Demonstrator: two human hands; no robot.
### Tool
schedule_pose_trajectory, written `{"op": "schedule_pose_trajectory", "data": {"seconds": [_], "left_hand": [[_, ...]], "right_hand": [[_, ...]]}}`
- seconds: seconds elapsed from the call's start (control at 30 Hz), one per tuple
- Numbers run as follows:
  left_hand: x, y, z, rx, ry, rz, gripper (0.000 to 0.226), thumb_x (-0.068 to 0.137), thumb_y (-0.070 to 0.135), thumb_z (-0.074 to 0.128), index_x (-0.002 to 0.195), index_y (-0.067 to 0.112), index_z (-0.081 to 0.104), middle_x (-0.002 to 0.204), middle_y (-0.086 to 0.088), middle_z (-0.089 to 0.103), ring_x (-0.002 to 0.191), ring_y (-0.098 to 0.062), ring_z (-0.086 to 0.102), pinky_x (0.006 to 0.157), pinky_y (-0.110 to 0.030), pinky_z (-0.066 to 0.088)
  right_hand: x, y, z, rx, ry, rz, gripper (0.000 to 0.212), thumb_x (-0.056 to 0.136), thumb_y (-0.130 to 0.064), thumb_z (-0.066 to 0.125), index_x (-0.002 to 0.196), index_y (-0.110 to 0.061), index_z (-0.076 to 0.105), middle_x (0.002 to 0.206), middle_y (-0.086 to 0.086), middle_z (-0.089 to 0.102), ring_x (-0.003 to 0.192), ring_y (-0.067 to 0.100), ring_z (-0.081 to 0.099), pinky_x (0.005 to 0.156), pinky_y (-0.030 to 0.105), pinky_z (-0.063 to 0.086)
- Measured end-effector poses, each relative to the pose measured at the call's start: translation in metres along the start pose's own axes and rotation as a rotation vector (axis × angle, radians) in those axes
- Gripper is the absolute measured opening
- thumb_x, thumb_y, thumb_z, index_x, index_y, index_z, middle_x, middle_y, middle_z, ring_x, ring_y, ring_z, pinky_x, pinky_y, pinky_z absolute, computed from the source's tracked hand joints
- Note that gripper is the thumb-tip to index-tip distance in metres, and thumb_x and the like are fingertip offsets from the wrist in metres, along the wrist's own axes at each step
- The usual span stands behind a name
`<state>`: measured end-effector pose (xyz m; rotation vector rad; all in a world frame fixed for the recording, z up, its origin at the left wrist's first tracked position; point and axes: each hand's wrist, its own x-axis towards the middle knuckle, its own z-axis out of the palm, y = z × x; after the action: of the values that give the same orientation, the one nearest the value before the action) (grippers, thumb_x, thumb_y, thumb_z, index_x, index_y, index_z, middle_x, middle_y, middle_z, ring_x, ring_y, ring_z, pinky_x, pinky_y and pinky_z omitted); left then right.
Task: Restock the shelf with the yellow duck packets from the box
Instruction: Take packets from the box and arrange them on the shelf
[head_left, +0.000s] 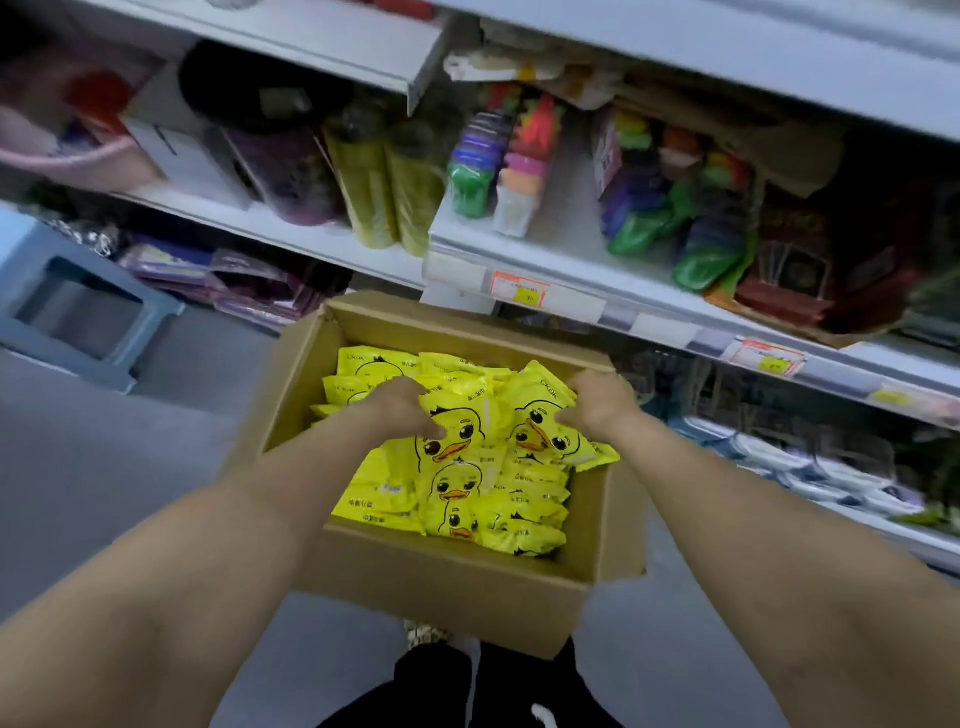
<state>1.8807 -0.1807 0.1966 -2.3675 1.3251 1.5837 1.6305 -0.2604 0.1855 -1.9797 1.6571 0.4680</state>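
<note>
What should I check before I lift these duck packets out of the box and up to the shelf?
1. Left hand grips a duck packet: ok.
2. Right hand grips a second packet: ok.
3. Box open, flaps out of the way: ok.
4. Each hand holds only one packet: cannot tell, packets overlap.
5. Bare spot on the shelf: ok.
6. That spot is meant for ducks: cannot tell, price tag is blurred.
</note>
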Motion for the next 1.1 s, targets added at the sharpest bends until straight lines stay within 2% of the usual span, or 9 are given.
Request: {"op": "schedule_pose_trajectory", "data": {"seconds": [0.1,0.2,0.3,0.4,0.47,0.63,0.8,1.0,1.1], "left_hand": [[-0.023,0.015,-0.022,-0.112,0.002,0.080,0.089,0.077,0.031,0.082,0.149,0.013,0.033,0.153,-0.006,0.035,0.139,-0.028,0.036,0.108,-0.038,0.036],[-0.053,0.040,-0.045,-0.209,-0.028,0.220,0.054,0.081,0.024,0.079,0.128,0.022,0.053,0.128,0.007,0.055,0.124,-0.019,0.049,0.097,-0.028,0.037],[-0.078,0.069,-0.064,-0.248,-0.015,0.365,0.043,0.082,0.029,0.078,0.121,0.021,0.062,0.113,0.006,0.065,0.115,-0.019,0.059,0.090,-0.027,0.042],[-0.104,0.101,-0.080,-0.249,0.052,0.450,0.031,0.083,0.037,0.074,0.107,0.025,0.059,0.102,0.010,0.063,0.091,-0.011,0.060,0.079,-0.023,0.046],[-0.110,0.120,-0.088,-0.260,0.066,0.489,0.035,0.080,0.037,0.077,0.107,0.017,0.068,0.097,0.003,0.072,0.076,-0.009,0.067,0.069,-0.022,0.054],[-0.134,0.159,-0.104,-0.246,-0.035,0.559,0.044,0.073,0.028,0.085,0.111,0.014,0.069,0.097,-0.006,0.076,0.088,-0.025,0.073,0.085,-0.047,0.058],[-0.158,0.198,-0.121,-0.220,-0.018,0.617,0.033,0.081,0.019,0.078,0.108,0.006,0.064,0.089,-0.007,0.075,0.074,-0.022,0.074,0.062,-0.032,0.058],[-0.168,0.239,-0.151,-0.231,0.031,0.662,0.031,0.080,0.019,0.080,0.106,0.008,0.067,0.091,-0.012,0.075,0.082,-0.031,0.073,0.079,-0.049,0.059],[-0.174,0.268,-0.165,-0.204,0.061,0.699,0.030,0.080,0.018,0.079,0.105,0.007,0.067,0.093,-0.012,0.075,0.083,-0.030,0.073,0.079,-0.046,0.059]], "right_hand": [[-0.024,-0.006,-0.032,0.099,0.033,-0.021,0.024,0.083,-0.032,0.072,0.100,-0.015,0.070,0.101,0.008,0.069,0.098,0.030,0.064,0.077,0.033,0.051],[-0.045,-0.007,-0.066,0.168,0.123,-0.029,0.019,0.085,-0.029,0.071,0.095,-0.013,0.067,0.097,0.008,0.066,0.098,0.030,0.062,0.070,0.032,0.043],[-0.066,-0.004,-0.104,0.185,0.242,-0.014,0.020,0.086,-0.030,0.071,0.098,-0.015,0.066,0.104,0.009,0.068,0.103,0.031,0.061,0.074,0.034,0.044],[-0.090,0.002,-0.143,0.189,0.337,0.001,0.027,0.087,-0.033,0.071,0.100,-0.010,0.066,0.104,0.013,0.069,0.102,0.033,0.062,0.076,0.035,0.046],[-0.107,0.009,-0.166,0.216,0.386,-0.005,0.024,0.087,-0.032,0.070,0.097,-0.011,0.065,0.102,0.012,0.068,0.101,0.032,0.062,0.072,0.034,0.043],[-0.142,0.023,-0.218,0.283,0.469,-0.042,0.025,0.089,-0.037,0.069,0.098,-0.013,0.064,0.097,0.005,0.067,0.092,0.025,0.062,0.074,0.034,0.046],[-0.170,0.027,-0.258,0.352,0.543,-0.123,0.016,0.086,-0.034,0.075,0.093,-0.022,0.066,0.091,-0.004,0.067,0.086,0.017,0.063,0.067,0.029,0.044],[-0.180,0.032,-0.294,0.344,0.619,-0.137,0.027,0.087,-0.032,0.075,0.110,-0.019,0.070,0.099,-0.003,0.068,0.092,0.019,0.065,0.080,0.033,0.053],[-0.179,0.041,-0.313,0.327,0.656,-0.126,0.027,0.088,-0.031,0.074,0.109,-0.015,0.071,0.103,0.001,0.072,0.093,0.020,0.068,0.080,0.034,0.054]]}}
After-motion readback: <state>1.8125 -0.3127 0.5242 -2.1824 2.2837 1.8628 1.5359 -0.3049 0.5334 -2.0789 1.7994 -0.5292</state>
